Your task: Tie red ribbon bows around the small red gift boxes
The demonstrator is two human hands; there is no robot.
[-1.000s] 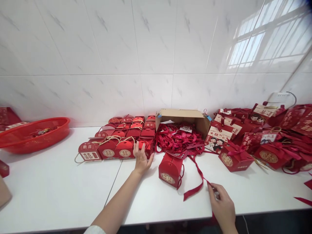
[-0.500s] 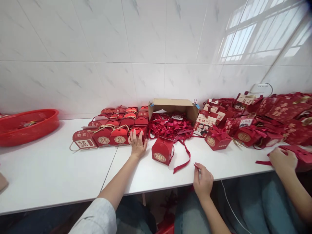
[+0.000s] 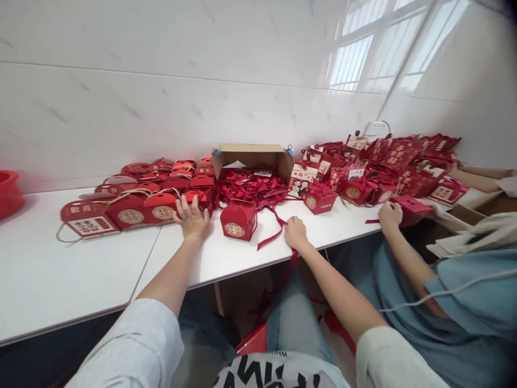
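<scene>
My left hand [image 3: 193,218], fingers spread, rests against the front of the red gift boxes [image 3: 131,213] standing in packed rows on the left. Just right of it, a single red gift box [image 3: 238,221] with a gold emblem sits apart on the white table. My right hand [image 3: 296,233] is closed at the table's front edge on a dark red ribbon [image 3: 293,264], which hangs below the edge. Another ribbon length [image 3: 271,240] lies between the single box and my right hand; whether it joins the held one I cannot tell.
A cardboard box [image 3: 252,148] on its side spills red ribbons [image 3: 254,186]. A bow-tied box [image 3: 321,199] and piled red bags [image 3: 399,153] stand right. A co-worker's hand [image 3: 390,215] touches a red box [image 3: 410,209]. A red basin [image 3: 10,195] is far left.
My view has swung to the right, bringing more of the co-worker into sight. My right hand has moved forward to the table's edge, with ribbon in it. The left stays at the boxes.
</scene>
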